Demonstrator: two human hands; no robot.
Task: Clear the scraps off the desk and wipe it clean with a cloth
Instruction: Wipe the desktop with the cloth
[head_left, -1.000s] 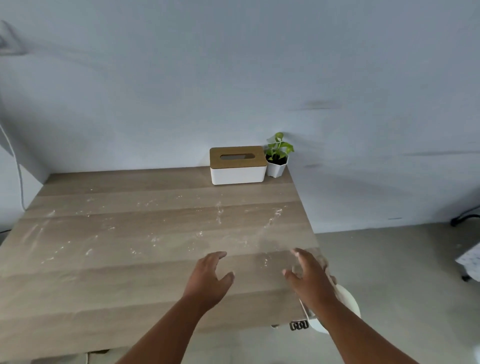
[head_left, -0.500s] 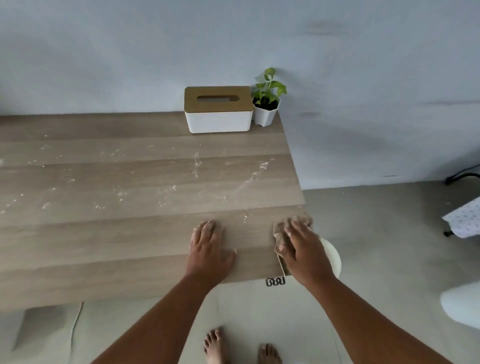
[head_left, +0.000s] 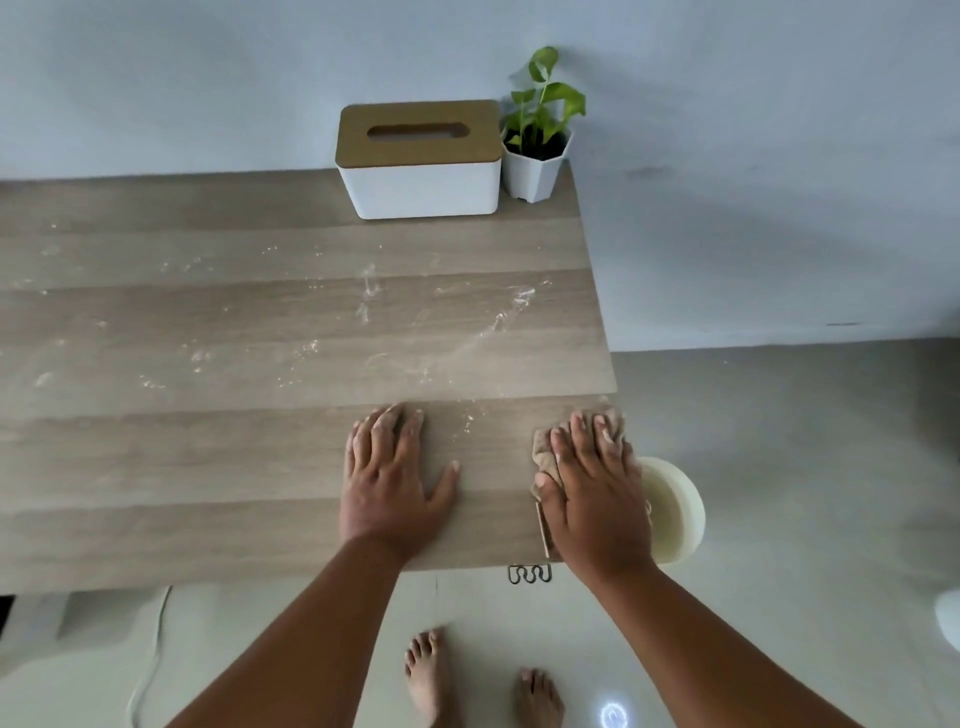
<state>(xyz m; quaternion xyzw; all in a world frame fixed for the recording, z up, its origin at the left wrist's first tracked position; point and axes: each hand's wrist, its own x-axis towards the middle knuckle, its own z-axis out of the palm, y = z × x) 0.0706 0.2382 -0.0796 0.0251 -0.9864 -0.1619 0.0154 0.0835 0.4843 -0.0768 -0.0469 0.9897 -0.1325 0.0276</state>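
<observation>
The wooden desk (head_left: 156, 467) carries white crumbs and smears (head_left: 498, 322) across its middle and left. My right hand (head_left: 592, 493) presses flat on a beige cloth (head_left: 545, 449) at the desk's near right corner, with most of the cloth hidden under the palm. My left hand (head_left: 389, 478) lies flat on the bare wood a little to the left, fingers spread, holding nothing. A thin line of crumbs (head_left: 467, 421) lies between the two hands.
A white tissue box with a wooden lid (head_left: 421, 161) and a small potted plant (head_left: 537, 145) stand at the back right against the wall. A cream round bin (head_left: 675, 509) sits on the floor beside the corner. Metal hooks (head_left: 529, 574) hang under the front edge. My bare feet (head_left: 431, 675) are below.
Both hands came down from hovering onto the desk; the right one landed on the cloth at the corner. The view has tilted downward and moved closer.
</observation>
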